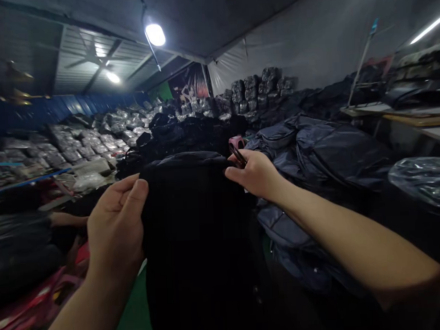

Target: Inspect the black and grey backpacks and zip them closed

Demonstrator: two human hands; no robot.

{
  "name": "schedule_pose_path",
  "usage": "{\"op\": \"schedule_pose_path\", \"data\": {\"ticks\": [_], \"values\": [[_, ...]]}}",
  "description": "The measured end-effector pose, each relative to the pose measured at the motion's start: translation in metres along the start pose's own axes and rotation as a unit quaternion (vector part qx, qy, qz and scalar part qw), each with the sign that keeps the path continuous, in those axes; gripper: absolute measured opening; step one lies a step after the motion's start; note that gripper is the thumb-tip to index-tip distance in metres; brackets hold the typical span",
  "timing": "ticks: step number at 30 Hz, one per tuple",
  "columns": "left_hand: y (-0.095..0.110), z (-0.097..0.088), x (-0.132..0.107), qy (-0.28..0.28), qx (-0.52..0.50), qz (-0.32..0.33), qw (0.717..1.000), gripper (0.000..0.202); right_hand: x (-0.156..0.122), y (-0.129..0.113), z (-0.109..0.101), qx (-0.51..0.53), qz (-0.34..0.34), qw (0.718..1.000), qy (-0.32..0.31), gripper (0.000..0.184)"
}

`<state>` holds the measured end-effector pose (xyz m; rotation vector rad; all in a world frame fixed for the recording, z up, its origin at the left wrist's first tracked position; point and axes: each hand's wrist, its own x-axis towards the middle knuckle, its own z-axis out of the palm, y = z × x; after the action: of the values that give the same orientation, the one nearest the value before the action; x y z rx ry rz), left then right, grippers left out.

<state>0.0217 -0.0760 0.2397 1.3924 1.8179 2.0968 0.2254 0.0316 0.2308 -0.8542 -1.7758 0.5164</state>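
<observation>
Head view: left hand (116,223) pinches the edge of a black backpack (194,234); right hand (253,174) grips its top edge.

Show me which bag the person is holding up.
The black bag in front of the person: the right hand pinches its top corner and the left hand touches its other side. The navy bags piled to the right lie untouched.
</observation>
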Motion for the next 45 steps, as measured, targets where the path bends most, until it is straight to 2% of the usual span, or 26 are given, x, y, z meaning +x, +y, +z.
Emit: {"op": "schedule_pose_path", "data": {"ticks": [2, 6, 8, 10, 14, 16, 17, 21, 24, 26, 27, 28, 30, 31, 34, 36, 39, 41, 43, 45], "values": [[-0.007, 0.002, 0.002, -0.007, -0.06, -0.066, 0.996, 0.03, 0.008, 0.01, 0.002, -0.003, 0.004, 1.0, -0.01, 0.02], [-0.034, 0.005, 0.006, -0.034, -0.108, -0.174, 0.978, 0.03, 0.011, 0.036, 0.013, 0.008, 0.039, 0.998, -0.058, 0.043], [-0.049, 0.006, 0.008, -0.037, -0.128, -0.212, 0.968, 0.029, 0.004, 0.045, 0.019, -0.002, 0.074, 0.992, -0.102, 0.048], [-0.062, 0.005, 0.012, -0.024, -0.141, -0.224, 0.964, 0.027, -0.007, 0.051, 0.023, -0.009, 0.097, 0.985, -0.143, 0.051], [-0.086, -0.004, 0.028, 0.003, -0.128, -0.195, 0.972, 0.028, -0.024, 0.054, 0.025, 0.016, 0.118, 0.953, -0.278, 0.049], [-0.1, -0.008, 0.037, 0.002, -0.123, -0.181, 0.976, 0.032, -0.023, 0.056, 0.023, 0.037, 0.124, 0.942, -0.311, 0.046], [-0.106, -0.009, 0.041, 0.001, -0.118, -0.173, 0.978, 0.033, -0.021, 0.058, 0.022, 0.037, 0.122, 0.944, -0.306, 0.045], [-0.126, -0.011, 0.053, -0.008, -0.102, -0.151, 0.983, 0.035, -0.014, 0.067, 0.02, -0.015, 0.088, 0.964, -0.249, 0.038], [-0.135, -0.013, 0.057, -0.003, -0.113, -0.16, 0.981, 0.038, -0.032, 0.065, 0.024, -0.058, 0.043, 0.993, -0.096, 0.026], [-0.14, -0.014, 0.06, 0.008, -0.117, -0.158, 0.98, 0.038, -0.06, 0.06, 0.032, -0.046, 0.053, 0.997, -0.035, 0.032], [-0.142, -0.014, 0.061, 0.015, -0.12, -0.154, 0.981, 0.037, -0.076, 0.058, 0.038, -0.022, 0.08, 0.995, -0.061, 0.035], [-0.144, -0.014, 0.061, 0.019, -0.123, -0.149, 0.981, 0.037, -0.093, 0.056, 0.044, 0.011, 0.106, 0.987, -0.117, 0.038], [-0.148, -0.013, 0.062, 0.022, -0.127, -0.144, 0.981, 0.036, -0.123, 0.057, 0.058, 0.058, 0.15, 0.954, -0.255, 0.045], [-0.15, -0.012, 0.063, 0.02, -0.125, -0.14, 0.982, 0.036, -0.134, 0.059, 0.064, 0.072, 0.17, 0.936, -0.3, 0.047], [-0.158, -0.011, 0.066, 0.003, -0.098, -0.119, 0.988, 0.039, -0.15, 0.065, 0.076, 0.096, 0.203, 0.896, -0.382, 0.038], [-0.165, -0.012, 0.07, -0.011, -0.049, -0.086, 0.995, 0.041, -0.149, 0.064, 0.074, 0.102, 0.175, 0.89, -0.409, 0.025], [-0.172, -0.017, 0.079, -0.029, 0.078, -0.022, 0.996, 0.044, -0.143, 0.053, 0.062, 0.127, 0.079, 0.916, -0.373, 0.024], [-0.173, -0.021, 0.085, -0.04, 0.149, 0.006, 0.988, 0.044, -0.142, 0.045, 0.053, 0.173, 0.058, 0.928, -0.325, 0.027], [-0.172, -0.022, 0.089, -0.058, 0.193, 0.022, 0.979, 0.041, -0.142, 0.039, 0.048, 0.236, 0.096, 0.922, -0.292, 0.029], [-0.172, -0.019, 0.087, -0.076, 0.236, 0.037, 0.968, 0.036, -0.143, 0.04, 0.05, 0.318, 0.159, 0.899, -0.257, 0.031]]}}
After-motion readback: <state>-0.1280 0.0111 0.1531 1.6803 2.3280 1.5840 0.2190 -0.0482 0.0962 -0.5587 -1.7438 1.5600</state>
